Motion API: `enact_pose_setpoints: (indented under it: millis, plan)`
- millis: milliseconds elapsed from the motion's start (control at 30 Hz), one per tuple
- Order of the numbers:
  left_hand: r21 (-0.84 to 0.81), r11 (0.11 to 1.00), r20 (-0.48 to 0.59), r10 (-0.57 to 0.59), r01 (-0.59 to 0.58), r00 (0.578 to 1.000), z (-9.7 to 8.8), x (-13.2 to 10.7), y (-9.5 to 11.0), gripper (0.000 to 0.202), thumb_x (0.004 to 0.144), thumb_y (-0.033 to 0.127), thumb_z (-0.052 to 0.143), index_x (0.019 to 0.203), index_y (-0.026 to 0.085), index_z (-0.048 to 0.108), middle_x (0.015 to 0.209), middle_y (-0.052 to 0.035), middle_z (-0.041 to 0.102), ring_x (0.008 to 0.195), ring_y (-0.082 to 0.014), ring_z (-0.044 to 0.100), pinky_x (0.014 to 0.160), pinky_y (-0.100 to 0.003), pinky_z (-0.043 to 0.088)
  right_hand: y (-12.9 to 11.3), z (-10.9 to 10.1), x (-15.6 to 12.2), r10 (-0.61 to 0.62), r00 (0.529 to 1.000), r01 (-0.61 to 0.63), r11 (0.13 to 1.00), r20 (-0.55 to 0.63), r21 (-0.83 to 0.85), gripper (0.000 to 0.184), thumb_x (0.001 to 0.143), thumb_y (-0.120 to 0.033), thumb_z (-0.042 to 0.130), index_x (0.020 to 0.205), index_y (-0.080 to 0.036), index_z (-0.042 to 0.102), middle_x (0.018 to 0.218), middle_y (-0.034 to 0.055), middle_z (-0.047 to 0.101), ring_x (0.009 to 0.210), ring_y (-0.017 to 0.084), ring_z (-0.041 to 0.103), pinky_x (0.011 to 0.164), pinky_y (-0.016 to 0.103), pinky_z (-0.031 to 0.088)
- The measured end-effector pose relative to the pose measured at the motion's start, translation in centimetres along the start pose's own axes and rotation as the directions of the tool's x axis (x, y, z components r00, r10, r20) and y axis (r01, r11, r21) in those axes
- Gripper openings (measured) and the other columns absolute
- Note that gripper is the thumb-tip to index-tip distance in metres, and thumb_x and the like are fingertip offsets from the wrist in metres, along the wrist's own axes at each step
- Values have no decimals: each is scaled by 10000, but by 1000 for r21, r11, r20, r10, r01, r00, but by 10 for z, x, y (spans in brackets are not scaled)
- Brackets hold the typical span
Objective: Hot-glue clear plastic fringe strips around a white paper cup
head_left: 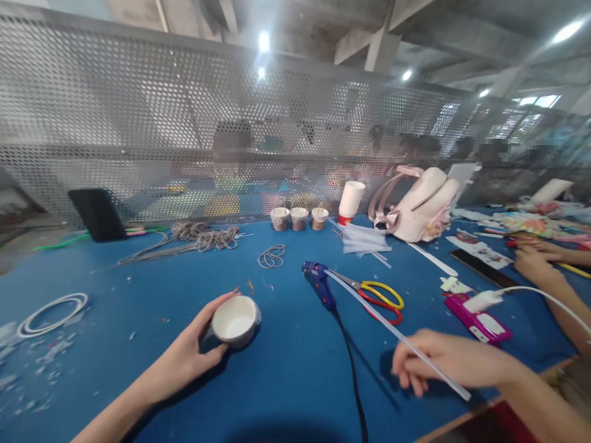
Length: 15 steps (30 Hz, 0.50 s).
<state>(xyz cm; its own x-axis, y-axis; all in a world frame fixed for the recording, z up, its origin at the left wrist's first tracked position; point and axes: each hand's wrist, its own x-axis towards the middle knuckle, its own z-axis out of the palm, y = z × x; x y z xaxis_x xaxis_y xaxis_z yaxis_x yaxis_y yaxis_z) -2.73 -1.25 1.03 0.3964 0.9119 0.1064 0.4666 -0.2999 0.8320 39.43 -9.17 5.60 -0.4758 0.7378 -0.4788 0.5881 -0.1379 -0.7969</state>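
Note:
My left hand (194,351) grips a small paper cup (236,321), its thumb and fingers round the side. The cup's white inside faces up and its outer wall looks greyish. My right hand (443,360) hovers over the table's right side, fingers loosely curled and slightly apart, with nothing visible in them. A long clear glue stick (369,307) crosses in front of this hand. Its far end sits in a blue glue gun (321,286) lying on the table. Scissors (381,298) with yellow and red handles lie beside the gun.
Three small cups (299,219), a paper cup stack (351,200), more glue sticks (364,239) and a pink bag (422,206) stand along the mesh panel. Grey cord (205,237) lies left. A magenta power strip (478,320) and another person's hands (538,264) are right.

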Motion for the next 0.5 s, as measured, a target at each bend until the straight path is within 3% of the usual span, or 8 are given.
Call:
enact_pose_setpoints:
  millis: [100,167,200,333,400,500]
  plan:
    - [-82,997,35,12,-9,999,-4,-3,-1,722,737,331,632,1408,304,368,1495,-68,374,1351,-347,355,1115,-508,269,0,-51,4,-43,950,-20,980,-308,-197,294,873,-373,450,920,-154,640,805,69,697,671,164,659,622,264,513]
    - [-178,984,-19,-5,2,1000,-9,-7,1,672,732,429,628,1370,365,427,1489,-25,388,1350,-360,351,1108,-514,294,-3,-83,23,-123,831,-141,896,-543,-420,274,868,-340,444,941,-173,649,810,61,702,698,184,668,637,281,523]
    - [-224,975,-87,-30,10,996,-11,-9,4,621,734,473,613,1333,393,470,1476,-1,411,1347,-359,358,1109,-512,298,-4,-96,37,-154,786,-183,867,-599,-463,254,861,-304,460,965,-172,651,850,75,702,769,206,671,701,309,524]
    - [-359,932,-311,-164,44,936,-22,-11,14,361,756,490,597,1100,398,657,1324,39,580,1277,-327,458,1101,-472,332,-1,-130,104,-243,686,-276,785,-686,-554,211,774,-118,552,941,-179,664,1113,128,648,1119,296,559,967,436,411]
    - [-384,922,-399,-221,57,890,-27,-8,14,266,758,467,615,939,302,719,1160,-8,675,1187,-311,532,1081,-444,360,1,-138,128,-255,669,-304,763,-698,-571,156,758,-89,609,873,-170,675,1080,135,655,1133,310,546,980,453,396]
    - [-420,903,-520,-323,93,791,-31,-4,10,245,737,457,660,780,218,692,853,-22,710,954,-259,621,1005,-409,429,-8,-154,142,-252,622,-343,764,-742,-547,100,849,-201,631,928,-146,655,1031,95,653,1007,244,606,896,430,470]
